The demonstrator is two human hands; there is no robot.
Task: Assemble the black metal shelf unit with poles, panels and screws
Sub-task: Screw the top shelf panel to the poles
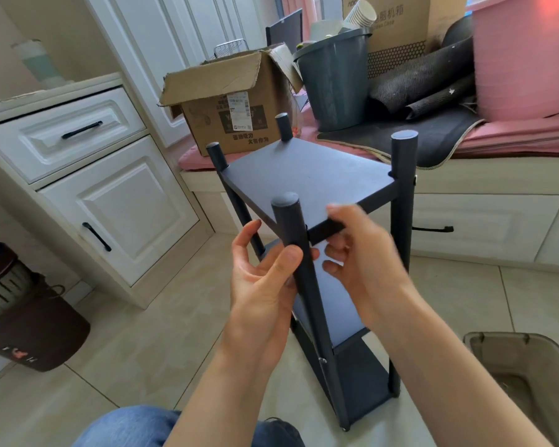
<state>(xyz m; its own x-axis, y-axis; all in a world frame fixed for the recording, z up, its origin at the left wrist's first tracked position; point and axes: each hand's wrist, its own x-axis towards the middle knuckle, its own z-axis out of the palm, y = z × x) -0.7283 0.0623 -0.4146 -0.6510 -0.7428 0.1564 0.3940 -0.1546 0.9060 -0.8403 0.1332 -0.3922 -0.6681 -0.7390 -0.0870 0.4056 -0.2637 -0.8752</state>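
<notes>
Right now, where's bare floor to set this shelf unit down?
Bare tile lies left of the shelf unit, between it and the white cabinet, and right of it before the window-seat drawers. The window seat is crowded: cardboard box, grey bucket, rolled mats.

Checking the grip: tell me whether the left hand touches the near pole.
Touching: in the head view the left hand's thumb presses on the near pole.

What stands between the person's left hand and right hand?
In the head view, the near round black metal pole of the shelf unit stands between the left hand and the right hand; the left thumb presses against it.
</notes>
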